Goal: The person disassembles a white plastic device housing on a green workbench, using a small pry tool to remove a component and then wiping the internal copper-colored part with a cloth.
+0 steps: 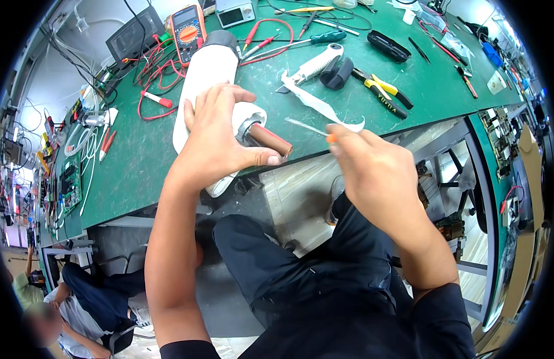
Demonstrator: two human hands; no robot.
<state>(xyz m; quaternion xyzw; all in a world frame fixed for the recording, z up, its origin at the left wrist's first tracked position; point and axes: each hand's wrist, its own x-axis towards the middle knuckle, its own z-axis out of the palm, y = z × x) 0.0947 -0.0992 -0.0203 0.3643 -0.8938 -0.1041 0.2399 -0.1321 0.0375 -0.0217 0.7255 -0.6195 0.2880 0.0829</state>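
My left hand (214, 134) is closed over a long white appliance housing (211, 69) with a dark grey end cap, which lies on the bench and reaches past its front edge. Out of an open stub of the housing sticks a reddish-brown cylindrical part (269, 140), perhaps a battery pack; my left thumb rests by its outer end. My right hand (378, 176) pinches the orange handle of a thin screwdriver (307, 126). The thin shaft points left toward the brown part, apart from it. My fingers hide most of the handle.
On the green bench (151, 140) lie an orange multimeter (187, 33) with red leads, a white-handled cutter (316, 64), yellow-black pliers (384, 93), a curled white strip (319, 105), a black case (389, 46) and a teal screwdriver (328, 37). Another person (88, 317) sits at lower left.
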